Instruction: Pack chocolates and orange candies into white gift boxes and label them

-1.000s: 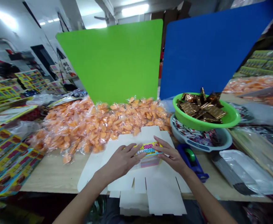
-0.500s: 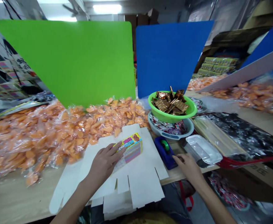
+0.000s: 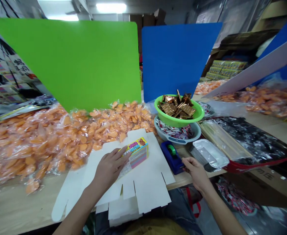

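My left hand lies over a small printed box, yellow on top with a pink and blue striped side, its fingers across the near end. The box rests on flat white cardboard blanks. To the right, a blue tape dispenser with a green roll core stands beside the blanks. My right hand has thumb and fingers pinched together at the dispenser's near right end. Whatever lies between those fingertips is too small to make out.
Wrapped orange pieces are heaped along the left and back. A green bowl of brown-gold packets sits on a grey-blue basin of sachets. White trays and a red tray lie right. Green and blue panels stand behind.
The right hand has shifted slightly up and left, closer against the dispenser's end, its fingers now pinched there. The left hand stays on the box. The view has moved slightly.
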### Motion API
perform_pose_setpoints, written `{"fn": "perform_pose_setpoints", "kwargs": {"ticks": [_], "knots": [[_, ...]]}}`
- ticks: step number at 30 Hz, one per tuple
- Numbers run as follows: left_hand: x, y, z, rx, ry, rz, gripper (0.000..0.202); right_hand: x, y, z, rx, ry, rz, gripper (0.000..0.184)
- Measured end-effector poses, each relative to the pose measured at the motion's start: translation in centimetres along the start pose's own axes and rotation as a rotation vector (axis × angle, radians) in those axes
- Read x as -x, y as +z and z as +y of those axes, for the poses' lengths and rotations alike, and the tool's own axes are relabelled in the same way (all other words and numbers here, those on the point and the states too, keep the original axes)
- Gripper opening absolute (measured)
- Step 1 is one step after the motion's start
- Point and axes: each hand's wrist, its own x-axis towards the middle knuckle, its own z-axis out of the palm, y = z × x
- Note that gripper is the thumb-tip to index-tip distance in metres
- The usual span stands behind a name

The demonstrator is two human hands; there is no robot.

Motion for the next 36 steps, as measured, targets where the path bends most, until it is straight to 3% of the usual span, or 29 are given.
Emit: {"fn": "perform_pose_setpoints", "kwargs": {"ticks": [4, 12, 15, 17, 20, 23, 26, 30, 36], "knots": [[0.1, 0.2, -0.1, 0.046, -0.022, 0.000, 0.034, 1.3, 0.0, 2.3, -0.017, -0.094, 0.067, 0.035], [-0.4, 0.0, 0.8, 0.024, -0.113, 0.006, 0.034, 2.5, -0.6, 6.8, 0.042, -0.092, 0.124, 0.035], [-0.7, -0.1, 2.1, -0.020, -0.197, 0.015, 0.032, 3.6, -1.1, 6.6, 0.034, -0.039, 0.042, 0.034], [-0.9, -0.2, 3.0, -0.062, -0.231, 0.015, 0.030, 4.6, -0.5, 5.1, -0.010, 0.009, -0.036, 0.032], [-1.0, -0.3, 4.2, -0.112, -0.269, 0.018, 0.031, 5.6, 2.4, 0.9, -0.090, 0.021, -0.154, 0.031], [-1.0, -0.3, 4.8, -0.151, -0.289, 0.013, 0.031, 5.5, 7.0, -3.9, -0.213, -0.012, -0.306, 0.033], [-0.9, -0.3, 5.2, -0.178, -0.303, 0.015, 0.032, 4.7, 11.5, -6.6, -0.320, -0.034, -0.476, 0.051], [-0.8, -0.2, 5.5, -0.199, -0.311, 0.019, 0.033, 3.8, 15.3, -6.3, -0.338, -0.067, -0.518, 0.043], [-0.7, -0.1, 5.6, -0.206, -0.319, 0.003, 0.035, 2.8, 17.2, -4.8, -0.188, -0.061, -0.390, 0.047]]}}
